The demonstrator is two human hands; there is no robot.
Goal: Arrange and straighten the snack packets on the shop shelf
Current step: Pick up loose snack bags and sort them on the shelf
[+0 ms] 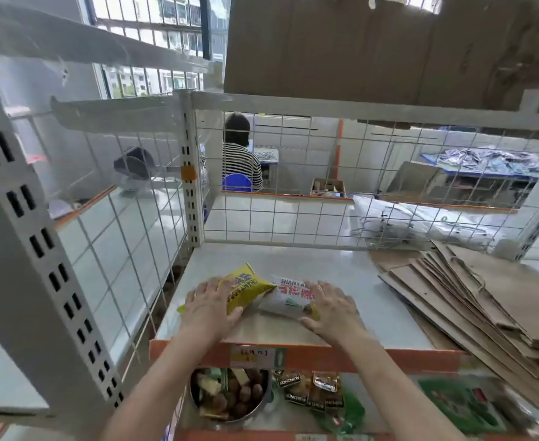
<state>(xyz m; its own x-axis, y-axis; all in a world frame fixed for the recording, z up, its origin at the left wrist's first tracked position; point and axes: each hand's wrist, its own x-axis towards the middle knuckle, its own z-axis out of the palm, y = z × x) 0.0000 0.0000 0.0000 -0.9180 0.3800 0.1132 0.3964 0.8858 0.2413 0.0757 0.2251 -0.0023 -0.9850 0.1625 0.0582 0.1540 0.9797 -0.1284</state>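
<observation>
Just behind the orange front strip (373,358) of the white shelf board (293,259), the left hand (209,308) lay flat, fingers straight, on a yellow plastic snack packet (245,289). The right hand (328,308) pressed open-fingered on a white plastic snack packet (288,297), whose end the yellow one overlapped. Flat brown paper bags (484,297) were stacked at the strip's right end, and a round metal bowl (230,396) of sweets sat below it.

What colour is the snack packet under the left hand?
Yellow with dark lettering; the head view shows the packet under the left hand.
</observation>
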